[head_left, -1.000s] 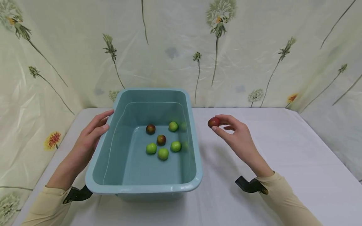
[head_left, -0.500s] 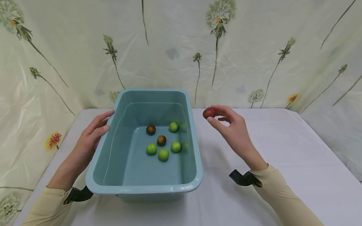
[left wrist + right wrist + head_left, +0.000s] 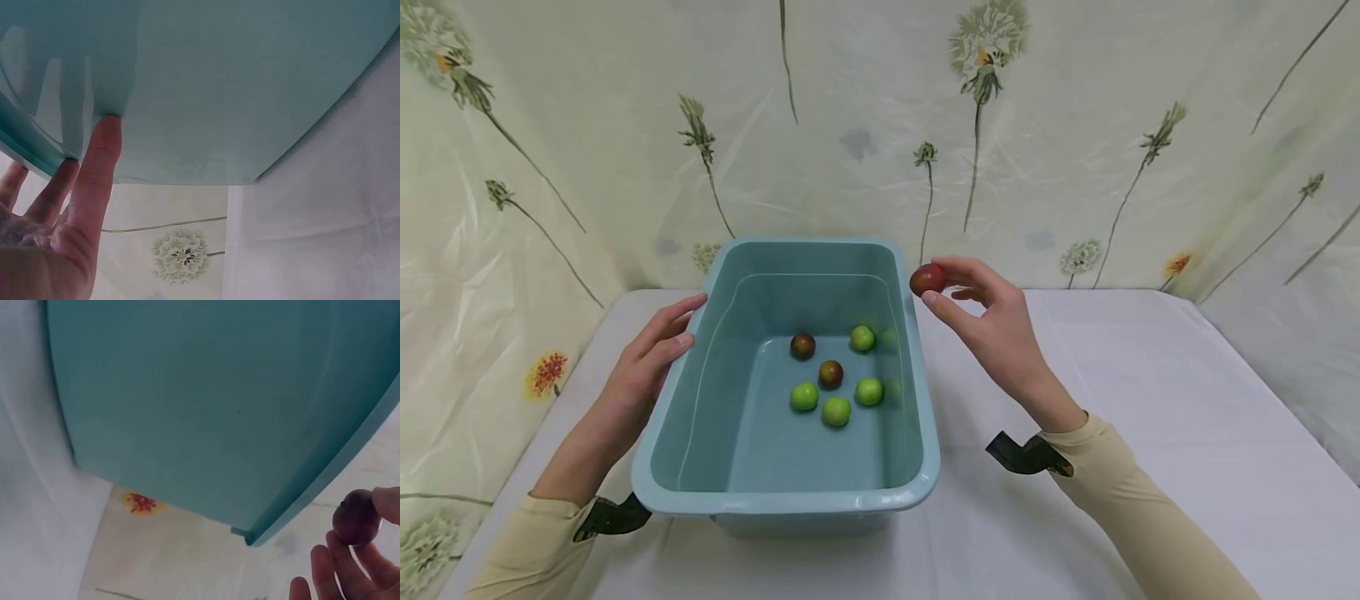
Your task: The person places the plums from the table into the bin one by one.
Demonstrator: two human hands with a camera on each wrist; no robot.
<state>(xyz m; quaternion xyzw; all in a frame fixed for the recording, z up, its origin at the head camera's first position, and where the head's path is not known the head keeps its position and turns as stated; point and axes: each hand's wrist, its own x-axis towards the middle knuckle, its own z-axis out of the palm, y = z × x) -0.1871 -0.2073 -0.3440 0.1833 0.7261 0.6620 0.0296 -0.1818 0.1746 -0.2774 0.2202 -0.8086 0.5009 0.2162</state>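
A light blue plastic basin [image 3: 745, 502] stands on the table. My left hand [image 3: 638, 372] rests against its left side, fingers mostly straight. In the left wrist view, fingertips [image 3: 107, 128] touch the outer wall below the rim. My right hand [image 3: 992, 323] pinches a small dark red round fruit [image 3: 928, 280], like a plum or tomato, between thumb and fingers. That fruit is at the basin's right rim, near the far corner. In the right wrist view the held fruit [image 3: 357, 517] shows apart from the rim. Inside the basin lie two brownish-red fruits [image 3: 831, 374] and several green fruits [image 3: 837, 411].
A white cloth [image 3: 1120, 392] covers the table, reaching right of the basin. Behind it hangs a pale curtain [image 3: 850, 125] printed with dandelions. Black straps or mounts [image 3: 1028, 454] stick out at both wrists.
My right hand has moved left and away from me with the dark red fruit, from beside the basin to its right rim. My left hand stays at the basin's side.
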